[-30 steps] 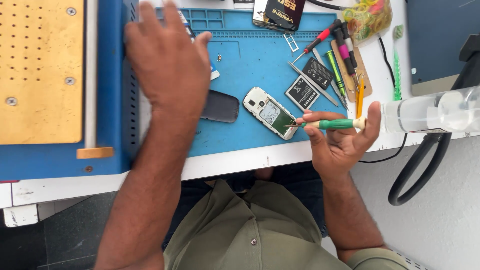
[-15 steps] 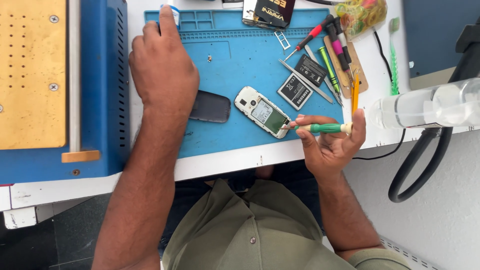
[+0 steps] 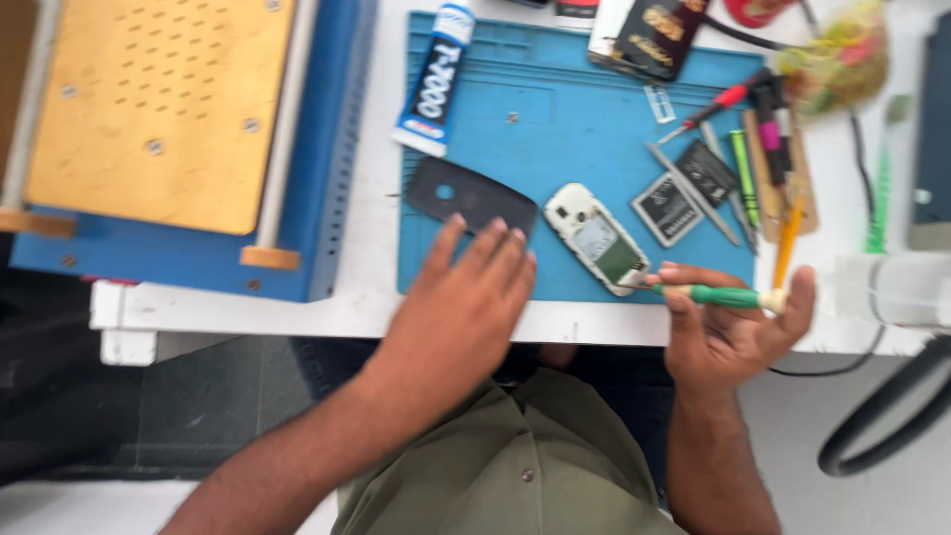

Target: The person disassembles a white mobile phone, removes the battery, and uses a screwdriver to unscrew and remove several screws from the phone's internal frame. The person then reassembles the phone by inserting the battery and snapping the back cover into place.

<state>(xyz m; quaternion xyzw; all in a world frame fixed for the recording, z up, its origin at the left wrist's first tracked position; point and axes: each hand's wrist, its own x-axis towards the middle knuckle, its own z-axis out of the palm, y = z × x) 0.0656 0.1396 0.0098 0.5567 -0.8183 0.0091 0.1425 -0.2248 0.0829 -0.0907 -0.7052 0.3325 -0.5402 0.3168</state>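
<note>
Left hand [image 3: 466, 297] now drawn back, fingers spread over black back cover [image 3: 471, 196]; right hand [image 3: 728, 322] pinching green screwdriver [image 3: 718, 294].

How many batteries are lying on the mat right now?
2. Both lie side by side right of the opened phone: one battery nearer the phone, the other just beyond it, up and right, with a metal tool across them. More could be hidden under the tool pile.

**Materials and finishes on the bench**

The work mat [image 3: 555, 119] looked like matt blue rubber. The back cover [image 3: 466, 194] was dull dark plastic, the opened phone [image 3: 596, 238] pale plastic. The screwdriver [image 3: 718, 294] had a glossy green plastic handle. The worktop [image 3: 327, 312] was smooth and white.
</note>
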